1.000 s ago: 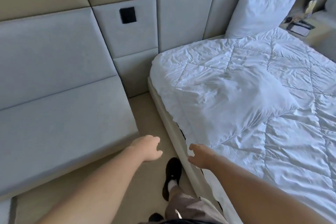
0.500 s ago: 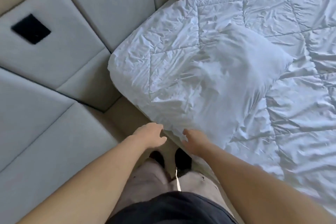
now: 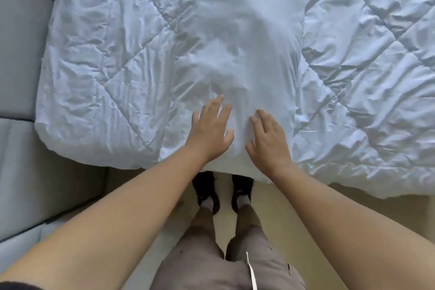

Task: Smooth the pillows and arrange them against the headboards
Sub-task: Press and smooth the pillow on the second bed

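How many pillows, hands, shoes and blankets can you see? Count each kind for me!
Pillows: 1, the white pillow
Hands: 2, the left hand and the right hand
Shoes: 2, the left shoe and the right shoe, both black
Blankets: 1, the quilted duvet
Total: 6

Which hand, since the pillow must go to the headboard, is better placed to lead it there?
Probably the left hand: it lies open on the pillow on the side nearer the headboard; the right hand rests farther away.

L hand (image 3: 210,129) + R hand (image 3: 267,139) flat, fingers spread
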{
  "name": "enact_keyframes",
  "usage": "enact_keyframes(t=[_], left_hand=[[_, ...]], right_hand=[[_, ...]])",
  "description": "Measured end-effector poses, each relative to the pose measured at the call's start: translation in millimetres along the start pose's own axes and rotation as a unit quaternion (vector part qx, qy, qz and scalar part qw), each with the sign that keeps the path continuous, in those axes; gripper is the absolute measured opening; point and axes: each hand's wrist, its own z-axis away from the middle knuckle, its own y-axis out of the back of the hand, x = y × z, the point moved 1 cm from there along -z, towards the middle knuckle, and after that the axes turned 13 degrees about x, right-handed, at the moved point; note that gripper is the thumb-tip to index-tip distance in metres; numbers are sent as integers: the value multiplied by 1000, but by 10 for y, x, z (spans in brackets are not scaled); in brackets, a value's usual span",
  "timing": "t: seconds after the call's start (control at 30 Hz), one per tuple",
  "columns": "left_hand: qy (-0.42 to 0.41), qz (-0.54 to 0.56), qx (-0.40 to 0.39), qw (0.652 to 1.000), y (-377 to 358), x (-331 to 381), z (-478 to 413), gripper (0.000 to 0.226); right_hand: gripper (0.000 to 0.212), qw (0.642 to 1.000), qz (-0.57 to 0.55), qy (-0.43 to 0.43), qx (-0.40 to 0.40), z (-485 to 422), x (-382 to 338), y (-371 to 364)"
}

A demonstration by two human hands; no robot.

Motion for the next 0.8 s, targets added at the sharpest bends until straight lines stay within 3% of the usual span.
enact_keyframes(t=[0.07, 0.2, 0.43, 0.63, 0.8], left_hand=[[-38, -21, -16, 999, -179, -79, -70, 67], [-38, -71, -20, 997, -544, -466, -95, 70], [19, -51, 49, 997, -1276, -1151, 209, 83], [-35, -57, 128, 989, -1801, -1370, 225, 86], [-44, -57, 128, 989, -1843, -1401, 236, 85]], right_hand=[[71, 1000, 7, -29, 9, -9, 29, -167], [85, 996, 70, -51, 15, -111, 285, -579], [88, 993, 85, 9, 87, -152, 653, -1434], [85, 989, 72, 31, 127, -92, 765, -1825], [84, 988, 58, 25, 139, -80, 768, -1878]])
